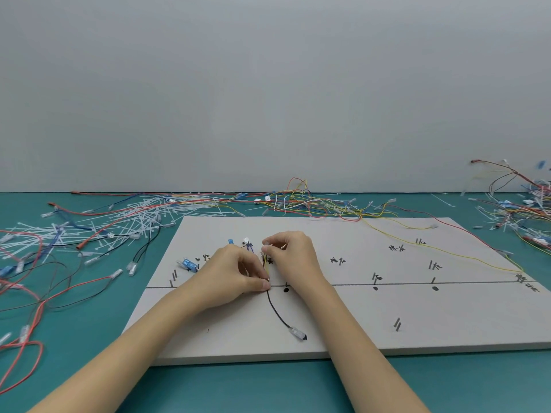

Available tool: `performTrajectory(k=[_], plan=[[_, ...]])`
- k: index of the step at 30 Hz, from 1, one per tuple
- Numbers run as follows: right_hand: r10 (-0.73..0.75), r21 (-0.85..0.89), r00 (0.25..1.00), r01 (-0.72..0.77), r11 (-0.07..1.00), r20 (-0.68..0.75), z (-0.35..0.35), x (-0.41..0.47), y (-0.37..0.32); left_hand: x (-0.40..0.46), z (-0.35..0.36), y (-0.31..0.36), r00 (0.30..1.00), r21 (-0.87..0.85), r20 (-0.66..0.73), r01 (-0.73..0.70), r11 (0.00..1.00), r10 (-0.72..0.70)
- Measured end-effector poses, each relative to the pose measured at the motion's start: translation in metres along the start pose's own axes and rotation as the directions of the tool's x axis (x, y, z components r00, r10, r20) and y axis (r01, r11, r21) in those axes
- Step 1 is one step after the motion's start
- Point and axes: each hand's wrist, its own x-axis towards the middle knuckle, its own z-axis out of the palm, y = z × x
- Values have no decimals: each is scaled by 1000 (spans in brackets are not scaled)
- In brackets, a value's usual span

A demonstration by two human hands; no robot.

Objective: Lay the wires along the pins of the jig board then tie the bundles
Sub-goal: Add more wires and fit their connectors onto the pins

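The white jig board [343,311] lies flat on the teal table, with short grey pins and handwritten labels. My left hand [229,275] pinches a small wire bundle near the drawn line, at the board's left-middle. My right hand [293,254] pinches the same bundle a little higher, by its yellow wire and clear terminal. A black wire [275,308] trails from under my left hand toward me and ends in a clear terminal [298,334]. A yellow wire [465,257] runs across the board to its right edge. Blue connectors [187,264] sit left of my hands.
White cable ties [131,222] lie heaped on the table at the back left among red, black and blue wires [38,296]. More wires [298,198] are tangled behind the board, and another pile [524,210] sits at the far right. A grey wall stands behind.
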Motion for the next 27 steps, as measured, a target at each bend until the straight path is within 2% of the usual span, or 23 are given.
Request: performTrajectory(k=[8, 14, 19, 27], plan=[[-38, -269, 998, 48, 962, 41, 3, -2, -1, 1, 2, -1, 1000, 33, 19, -20, 999, 20], [15, -319, 1000, -9, 948, 17, 3, -4, -5, 1, 1, -2, 999, 27, 24, -29, 999, 28], [43, -240, 996, -59, 969, -75, 1, -5, -9, 0, 3, -2, 999, 38, 6, -44, 998, 44], [16, -384, 1000, -9, 923, 15, 0, -6, -10, 0, -5, -3, 999, -23, 35, -28, 999, 28]])
